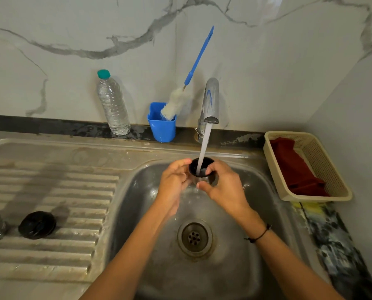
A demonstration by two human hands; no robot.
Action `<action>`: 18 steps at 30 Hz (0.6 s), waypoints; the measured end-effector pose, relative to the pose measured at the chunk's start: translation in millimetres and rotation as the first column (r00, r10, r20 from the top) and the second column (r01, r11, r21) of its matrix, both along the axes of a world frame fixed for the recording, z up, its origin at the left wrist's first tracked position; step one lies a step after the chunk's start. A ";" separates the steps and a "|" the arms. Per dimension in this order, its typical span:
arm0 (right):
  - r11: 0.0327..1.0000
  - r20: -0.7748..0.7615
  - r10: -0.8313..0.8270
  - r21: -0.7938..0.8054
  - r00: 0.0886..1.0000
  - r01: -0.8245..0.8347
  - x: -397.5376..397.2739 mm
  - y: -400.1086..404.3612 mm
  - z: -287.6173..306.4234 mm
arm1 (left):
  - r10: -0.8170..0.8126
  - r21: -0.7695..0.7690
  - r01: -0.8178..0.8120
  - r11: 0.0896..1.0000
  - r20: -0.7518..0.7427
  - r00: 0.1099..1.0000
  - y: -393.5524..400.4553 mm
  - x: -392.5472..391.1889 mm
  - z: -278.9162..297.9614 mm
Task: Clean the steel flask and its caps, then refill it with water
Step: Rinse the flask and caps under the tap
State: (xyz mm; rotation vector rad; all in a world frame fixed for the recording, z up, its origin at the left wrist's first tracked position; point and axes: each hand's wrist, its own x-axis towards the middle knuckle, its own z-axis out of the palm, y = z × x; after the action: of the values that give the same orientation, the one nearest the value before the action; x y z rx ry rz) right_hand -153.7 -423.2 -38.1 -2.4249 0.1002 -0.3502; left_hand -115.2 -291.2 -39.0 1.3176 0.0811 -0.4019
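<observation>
Both forearms reach up from the bottom of the frame; left hand (173, 182) and right hand (225, 187) meet at centre, fingers curled.

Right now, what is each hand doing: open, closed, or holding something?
Left hand: open, fingers relaxed beside the cup cap, touching its side under the water.
Right hand: fingers curled round the cup cap, holding it under the tap.
</observation>
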 end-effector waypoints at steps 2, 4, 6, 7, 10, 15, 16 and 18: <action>0.996 0.040 0.051 -0.079 0.998 -0.048 -0.3 3.0 -9.2 | 0.002 0.044 -0.003 0.999 0.028 1.000 5.2 1.0 3.4; 0.992 -0.120 0.040 -0.116 0.992 -0.054 -0.5 5.0 -20.5 | 0.015 0.139 -0.021 0.990 0.045 0.999 8.3 1.4 2.7; 0.989 -0.160 0.024 -0.141 0.987 -0.047 0.1 4.9 -29.0 | 0.026 0.208 -0.034 0.978 0.040 0.999 12.3 1.8 -1.6; 0.989 -0.130 0.026 -0.140 0.991 -0.044 0.7 4.9 -30.5 | 0.026 0.227 -0.035 0.973 0.043 0.999 14.0 1.7 -3.0; 0.981 -0.193 0.034 -0.180 0.981 -0.069 -0.2 9.9 -28.9 | 0.038 0.272 -0.044 0.961 0.024 0.999 17.5 0.1 -7.1; 0.991 -0.202 0.019 -0.128 0.979 -0.046 1.8 16.3 -29.6 | 0.060 0.267 -0.058 0.962 0.003 0.998 17.7 -2.1 -11.6; 0.989 -0.224 0.023 -0.138 0.974 -0.055 0.9 17.1 -29.6 | 0.070 0.266 -0.065 0.962 -0.007 0.998 18.0 -2.6 -12.2; 0.990 -0.164 0.021 -0.137 0.986 -0.044 1.5 17.1 -29.2 | 0.090 0.263 -0.082 0.961 -0.019 0.996 18.6 -0.9 -14.3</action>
State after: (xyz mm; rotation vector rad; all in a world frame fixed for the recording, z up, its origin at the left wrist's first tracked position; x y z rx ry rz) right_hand -152.2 -406.1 -67.2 -2.5891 0.1107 -0.1490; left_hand -116.1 -272.7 -53.3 1.5632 0.2229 -0.3458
